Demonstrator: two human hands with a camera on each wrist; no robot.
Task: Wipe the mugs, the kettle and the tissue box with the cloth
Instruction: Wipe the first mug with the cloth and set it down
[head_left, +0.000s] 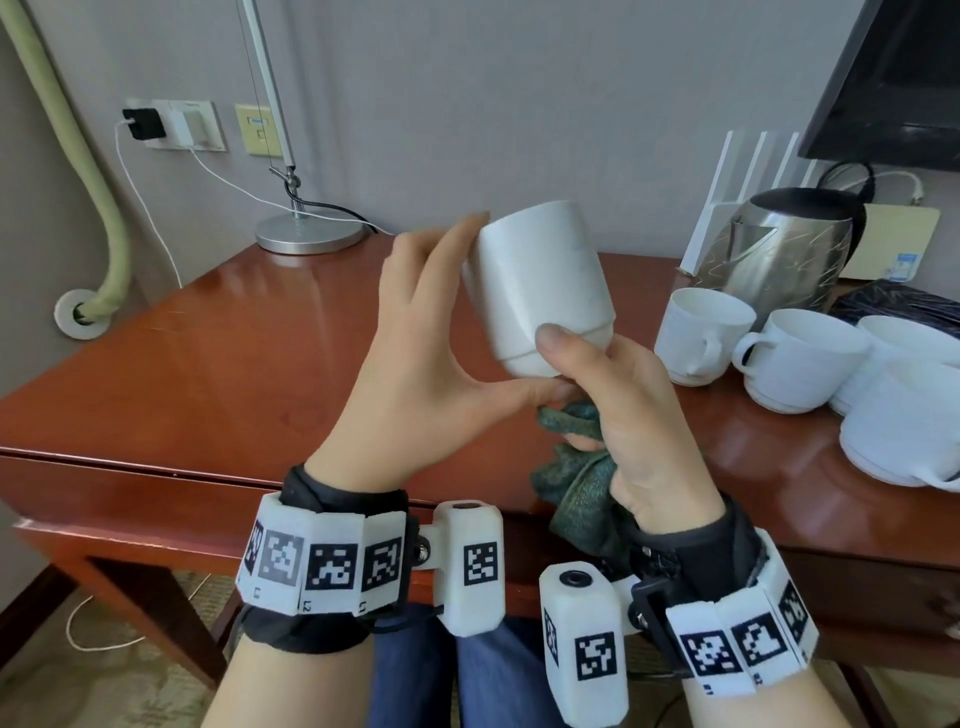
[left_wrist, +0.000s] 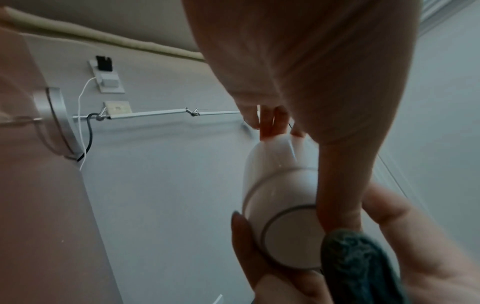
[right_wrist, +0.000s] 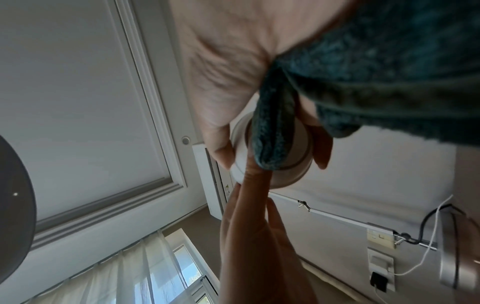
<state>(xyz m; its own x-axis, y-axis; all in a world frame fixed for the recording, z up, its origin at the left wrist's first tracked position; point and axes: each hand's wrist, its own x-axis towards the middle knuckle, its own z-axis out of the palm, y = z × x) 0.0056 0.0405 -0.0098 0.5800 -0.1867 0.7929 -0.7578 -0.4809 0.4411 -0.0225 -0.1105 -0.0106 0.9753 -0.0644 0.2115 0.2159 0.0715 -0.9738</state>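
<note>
A white mug (head_left: 540, 291) is held tilted in the air over the wooden table (head_left: 208, 364), base toward me. My left hand (head_left: 426, 353) pinches it, fingertips at the rim and thumb under the base. My right hand (head_left: 639, 415) grips a crumpled dark green cloth (head_left: 576, 488) while its thumb rests on the mug's lower edge. In the right wrist view a fold of the cloth (right_wrist: 272, 131) lies across the mug's base (right_wrist: 301, 156). A steel kettle (head_left: 789, 254) stands at the right, with several white mugs (head_left: 800, 358) in front of it.
A dark patterned box (head_left: 898, 306) lies behind the mugs at the far right. A lamp base (head_left: 310, 234) with cables stands at the table's back. A white router (head_left: 748, 171) and a screen (head_left: 904, 78) are behind the kettle.
</note>
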